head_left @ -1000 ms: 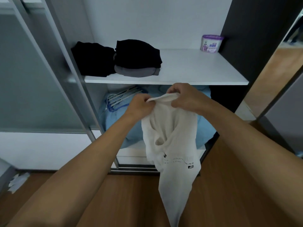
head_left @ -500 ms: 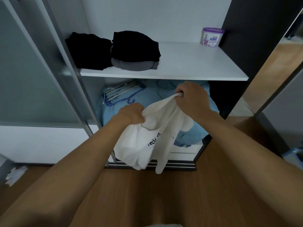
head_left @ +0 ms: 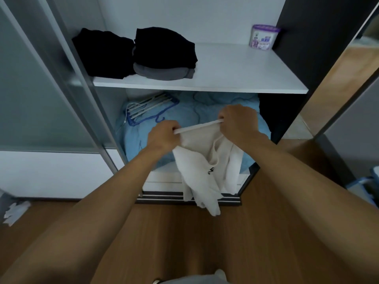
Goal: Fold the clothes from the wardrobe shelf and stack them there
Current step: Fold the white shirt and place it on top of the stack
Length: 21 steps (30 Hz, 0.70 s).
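A white garment (head_left: pixel 207 167) with a small black print hangs in front of the wardrobe's lower compartment. My left hand (head_left: pixel 163 137) and my right hand (head_left: pixel 239 121) each grip one end of its top edge, which is stretched taut between them. The rest of the cloth droops in loose folds toward the floor. On the white shelf (head_left: pixel 235 78) above lie a folded black garment (head_left: pixel 104 53) at the left and, beside it, a stack (head_left: pixel 164 52) of black folded cloth on a grey piece.
A purple-lidded tub (head_left: pixel 264 37) stands at the shelf's back right. Below the shelf a blue quilt (head_left: pixel 205 107) fills the compartment, with several hangers (head_left: pixel 147 109) on it. A frosted sliding door (head_left: pixel 37 89) is at the left. Wooden floor (head_left: pixel 184 232) lies below.
My hands have moved apart and pulled the garment's top edge straight; a second ago they held it bunched close together. The cloth now hangs shorter.
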### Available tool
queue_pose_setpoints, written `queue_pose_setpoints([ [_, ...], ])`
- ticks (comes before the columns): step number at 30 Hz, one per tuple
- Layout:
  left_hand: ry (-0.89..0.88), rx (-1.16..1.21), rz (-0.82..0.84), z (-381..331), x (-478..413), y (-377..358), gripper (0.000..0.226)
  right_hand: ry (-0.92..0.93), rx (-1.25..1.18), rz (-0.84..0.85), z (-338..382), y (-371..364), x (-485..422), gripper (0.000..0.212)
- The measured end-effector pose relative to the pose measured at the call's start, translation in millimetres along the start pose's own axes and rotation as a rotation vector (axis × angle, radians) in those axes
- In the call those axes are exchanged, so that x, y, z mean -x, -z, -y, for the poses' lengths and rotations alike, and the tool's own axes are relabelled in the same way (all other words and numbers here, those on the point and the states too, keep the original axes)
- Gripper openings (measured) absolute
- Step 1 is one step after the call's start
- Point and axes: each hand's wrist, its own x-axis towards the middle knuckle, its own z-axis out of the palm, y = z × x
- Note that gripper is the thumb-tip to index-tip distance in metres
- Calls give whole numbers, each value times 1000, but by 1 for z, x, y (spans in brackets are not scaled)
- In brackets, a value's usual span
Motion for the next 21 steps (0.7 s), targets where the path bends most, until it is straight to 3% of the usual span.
queue_pose_setpoints([
  [5, -17, 131, -98, 25, -1, 17, 33, -108, -50, 296, -34, -28, 13, 18],
  [11, 119, 127, -70, 47, 1, 26, 27, -414, -845, 202, -41, -40, 26, 31],
  [14, 163, 280, -96, 52, 2, 27, 31, -422, -1098, 222, -34, -44, 36, 50],
  [17, 197, 352, -139, 54, 4, 32, 29, -325, -1167, 299, -34, -50, 43, 53],
  [21, 185, 302, -124, 58, 8, 41, 18, -252, -1045, 367, -43, -57, 48, 59],
])
